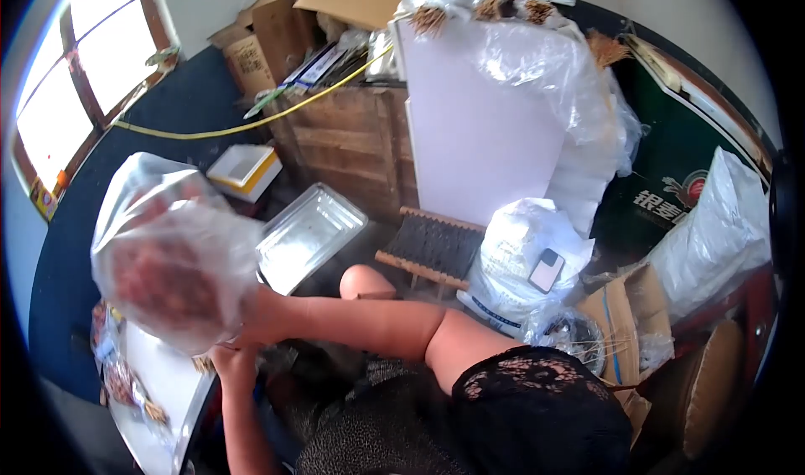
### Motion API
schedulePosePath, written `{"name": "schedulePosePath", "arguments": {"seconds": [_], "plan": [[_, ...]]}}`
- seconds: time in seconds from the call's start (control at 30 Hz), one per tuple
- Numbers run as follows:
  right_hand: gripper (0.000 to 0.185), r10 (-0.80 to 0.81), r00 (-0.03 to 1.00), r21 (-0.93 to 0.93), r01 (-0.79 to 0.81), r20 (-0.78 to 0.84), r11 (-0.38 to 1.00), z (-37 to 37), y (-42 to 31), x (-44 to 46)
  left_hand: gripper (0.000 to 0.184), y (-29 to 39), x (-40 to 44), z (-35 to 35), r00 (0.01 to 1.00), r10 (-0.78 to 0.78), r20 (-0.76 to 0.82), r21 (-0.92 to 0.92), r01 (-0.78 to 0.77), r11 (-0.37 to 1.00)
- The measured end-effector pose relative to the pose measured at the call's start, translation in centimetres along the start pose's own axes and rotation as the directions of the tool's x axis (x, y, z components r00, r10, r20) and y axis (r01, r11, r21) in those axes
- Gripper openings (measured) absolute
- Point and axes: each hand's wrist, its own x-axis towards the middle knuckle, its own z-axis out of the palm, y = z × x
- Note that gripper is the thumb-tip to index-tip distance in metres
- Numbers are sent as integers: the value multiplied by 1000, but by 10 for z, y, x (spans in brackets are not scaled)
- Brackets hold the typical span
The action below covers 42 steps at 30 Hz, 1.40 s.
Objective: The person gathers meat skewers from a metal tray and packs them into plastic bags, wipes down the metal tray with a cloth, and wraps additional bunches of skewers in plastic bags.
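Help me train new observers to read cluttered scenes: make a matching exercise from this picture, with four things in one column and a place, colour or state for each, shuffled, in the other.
Things
1. plastic bag
2. phone
3. cord
4. low stool

Descriptions
A. yellow, sagging slightly
B. dark on top, brown along two edges
C. clear, with something reddish inside
D. lying on a white sack

Right pairs: 1-C, 2-D, 3-A, 4-B
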Motion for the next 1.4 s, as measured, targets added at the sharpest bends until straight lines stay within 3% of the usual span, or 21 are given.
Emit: {"name": "schedulePosePath", "arguments": {"seconds": [0.03,0.07,0.13,0.2,0.23,0.27,0.33,0.37,0.5,0.7,0.8,0.83,0.93,1.0,1.03,1.07,1.13,1.2,1.33,1.37,1.4], "plan": [[30,97,995,189,-101,28,977,-5,-15,4,41,3,-1,12,953,207,-221,1,-212,977],[49,245,956,357,-287,158,889,-29,-42,14,41,13,-6,15,955,186,-232,23,-186,982],[45,275,936,466,-348,219,813,-46,-48,19,38,35,-23,11,969,-87,-231,-468,-32,883],[45,264,899,770,-436,349,465,-48,-48,14,36,45,-36,1,964,-189,-185,-607,40,794],[40,205,905,749,-424,373,509,-54,-57,12,32,58,-42,-4,958,-249,-144,-617,110,779],[30,91,924,600,-314,373,736,-66,-71,11,29,22,-55,-16,921,-168,-352,-291,63,955],[23,-136,978,500,38,160,865,-49,-72,1,26,38,-58,-22,970,230,-72,511,-163,844],[15,-185,979,423,134,83,896,-36,-66,-3,22,24,-58,-14,945,92,-313,172,-39,984],[9,-293,954,283,264,67,922,-18,-84,-16,14,33,-46,-3,842,-246,-480,-433,16,901],[17,-152,987,362,123,54,924,4,-75,-19,17,26,-41,-25,807,-299,-509,-360,117,926],[25,-271,956,81,280,-112,956,11,-67,-9,25,12,-45,-33,794,-212,-570,-211,108,971],[27,-241,964,112,254,-114,961,11,-57,-5,30,10,-46,-35,794,-255,-552,-425,-5,905],[29,79,997,297,-83,26,951,40,-33,10,31,-13,-63,-51,720,-356,-596,-451,67,890],[28,284,745,575,-653,604,493,61,-22,16,25,-14,-64,-49,758,-345,-553,-537,-8,844],[25,139,894,636,-405,426,657,85,-13,13,23,-19,-69,-53,755,-377,-536,-521,55,852],[25,155,889,628,-418,430,656,98,-8,6,20,-28,-74,-57,755,-409,-513,-509,116,853],[20,234,613,637,-769,755,-40,109,-6,5,24,-33,-71,-60,772,-379,-510,-494,98,864],[16,318,588,643,-760,744,-96,114,-2,10,48,-21,-68,-63,690,-382,-615,-424,120,898],[17,285,729,697,-682,623,222,101,-8,39,89,-49,-86,-111,795,-414,-442,-422,223,879],[16,39,933,751,-311,357,582,112,-16,36,84,-61,-80,-116,729,-429,-534,-528,110,842],[16,-304,944,628,159,130,762,124,-25,29,79,-69,-71,-117,646,-457,-612,-610,-16,792]]}}
